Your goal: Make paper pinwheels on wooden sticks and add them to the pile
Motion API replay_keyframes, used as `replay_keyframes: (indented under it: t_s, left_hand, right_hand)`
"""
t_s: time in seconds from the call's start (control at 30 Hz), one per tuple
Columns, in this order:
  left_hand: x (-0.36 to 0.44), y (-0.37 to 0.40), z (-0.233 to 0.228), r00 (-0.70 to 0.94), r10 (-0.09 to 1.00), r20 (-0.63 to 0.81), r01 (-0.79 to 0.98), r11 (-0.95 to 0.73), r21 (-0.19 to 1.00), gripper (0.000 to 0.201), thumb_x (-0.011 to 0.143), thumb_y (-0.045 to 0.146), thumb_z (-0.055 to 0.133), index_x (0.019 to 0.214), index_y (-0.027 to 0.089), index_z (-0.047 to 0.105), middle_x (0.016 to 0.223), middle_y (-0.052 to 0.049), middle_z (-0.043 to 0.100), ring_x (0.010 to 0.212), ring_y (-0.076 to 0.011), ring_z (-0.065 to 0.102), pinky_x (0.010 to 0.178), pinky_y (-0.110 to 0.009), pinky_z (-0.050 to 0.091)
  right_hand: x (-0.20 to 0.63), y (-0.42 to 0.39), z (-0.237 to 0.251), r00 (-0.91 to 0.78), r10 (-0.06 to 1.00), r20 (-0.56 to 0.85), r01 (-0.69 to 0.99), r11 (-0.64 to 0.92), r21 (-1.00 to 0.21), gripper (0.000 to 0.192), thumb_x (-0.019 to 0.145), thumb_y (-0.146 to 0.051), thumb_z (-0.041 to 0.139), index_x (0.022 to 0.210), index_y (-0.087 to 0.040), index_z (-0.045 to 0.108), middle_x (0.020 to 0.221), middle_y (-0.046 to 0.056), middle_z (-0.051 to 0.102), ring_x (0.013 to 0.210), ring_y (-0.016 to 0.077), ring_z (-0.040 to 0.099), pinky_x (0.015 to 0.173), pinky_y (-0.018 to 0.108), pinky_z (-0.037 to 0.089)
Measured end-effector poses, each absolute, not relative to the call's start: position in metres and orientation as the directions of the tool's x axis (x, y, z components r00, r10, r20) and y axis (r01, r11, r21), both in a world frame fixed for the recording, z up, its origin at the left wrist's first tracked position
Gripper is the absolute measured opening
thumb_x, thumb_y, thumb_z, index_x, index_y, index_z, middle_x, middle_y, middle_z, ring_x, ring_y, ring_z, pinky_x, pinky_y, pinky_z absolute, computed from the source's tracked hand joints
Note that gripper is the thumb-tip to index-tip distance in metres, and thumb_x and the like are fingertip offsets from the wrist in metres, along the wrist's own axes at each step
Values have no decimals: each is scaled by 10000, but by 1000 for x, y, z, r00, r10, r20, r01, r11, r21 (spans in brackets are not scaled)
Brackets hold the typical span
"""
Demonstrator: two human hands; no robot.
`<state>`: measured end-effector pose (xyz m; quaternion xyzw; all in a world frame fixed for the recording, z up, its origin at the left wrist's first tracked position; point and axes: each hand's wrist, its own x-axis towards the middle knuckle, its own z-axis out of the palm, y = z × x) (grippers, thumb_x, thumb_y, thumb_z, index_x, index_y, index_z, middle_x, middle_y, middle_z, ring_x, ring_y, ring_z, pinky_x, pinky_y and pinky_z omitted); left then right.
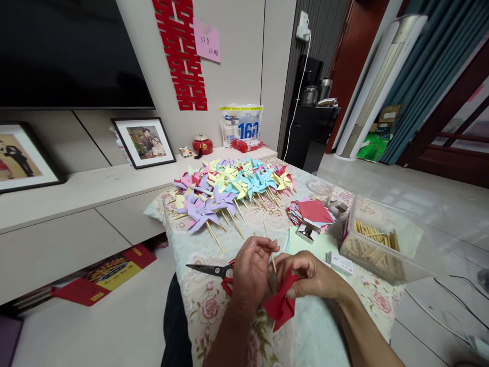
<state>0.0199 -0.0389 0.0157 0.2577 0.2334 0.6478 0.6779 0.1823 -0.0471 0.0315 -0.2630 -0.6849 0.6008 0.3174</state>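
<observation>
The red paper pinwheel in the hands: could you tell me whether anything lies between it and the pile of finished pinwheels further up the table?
Nothing visible blocks it. Between the red paper pinwheel and the pile of finished pinwheels lies only bare tablecloth; the scissors lie off to the left.

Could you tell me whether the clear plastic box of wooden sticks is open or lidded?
Open: the clear plastic box shows no lid, and its wooden sticks lie exposed.
</observation>
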Motion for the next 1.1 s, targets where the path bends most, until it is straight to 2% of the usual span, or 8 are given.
replay_keyframes:
  t_s: [0.17,0.23,0.37,0.47,0.53,0.7,0.93,1.1]
  left_hand:
    - [20,-40,13,119,988,96,-748,25,664,274,791,421,677,742,157,733,750,-87,690,760,-198,667,949,-404,508]
    - [18,-39,12,82,995,59,-766,25,643,244,775,403,704,746,161,721,749,-72,687,763,-186,663,906,-383,526]
    - [17,-35,11,-87,988,-125,-745,19,667,239,692,328,806,837,168,703,800,-18,686,717,-131,647,802,-309,531]
    - [19,-37,13,-23,990,-140,-726,80,683,371,691,333,818,993,151,704,871,-46,712,759,-146,668,802,-315,525]
    - [20,-40,15,32,990,-136,-715,118,689,398,692,329,820,1022,140,702,830,-45,712,741,-144,664,779,-298,519]
    - [19,-43,20,59,982,-180,-696,169,698,341,683,289,819,974,152,705,740,5,664,571,-76,582,578,-201,447]
    - [16,-39,18,25,987,-158,-713,129,690,299,655,303,818,883,144,708,710,13,636,495,-48,514,475,-176,381]
    - [15,-40,20,40,978,-206,-702,174,691,319,617,332,846,828,134,711,664,22,618,447,-41,478,417,-170,311]
  right_hand:
    - [181,-48,27,-627,777,57,-23,54,-998,222,778,-351,786,804,-142,715,787,20,665,740,151,593,712,263,465]
    - [181,-49,25,-623,778,79,-57,56,-997,202,783,-333,784,820,-144,721,835,36,679,796,167,611,746,276,477]
    - [178,-50,26,-645,757,106,-79,72,-994,199,782,-328,785,859,-148,749,901,61,702,862,190,636,797,298,497]
    - [175,-51,26,-681,729,72,-18,81,-997,225,782,-343,779,878,-140,759,891,63,713,836,186,642,785,289,500]
    - [173,-52,23,-695,717,52,14,86,-996,223,773,-338,784,876,-141,761,869,54,716,816,183,645,772,283,502]
    - [170,-53,18,-716,697,34,47,97,-994,234,762,-333,792,900,-146,765,875,49,722,821,189,658,796,301,510]
    - [181,-52,28,-704,707,60,-23,63,-998,237,776,-363,792,872,-150,754,909,76,731,903,217,667,867,352,511]
    - [189,-53,25,-551,823,139,-131,79,-988,173,779,-328,794,825,-178,721,836,51,710,795,187,643,748,319,513]
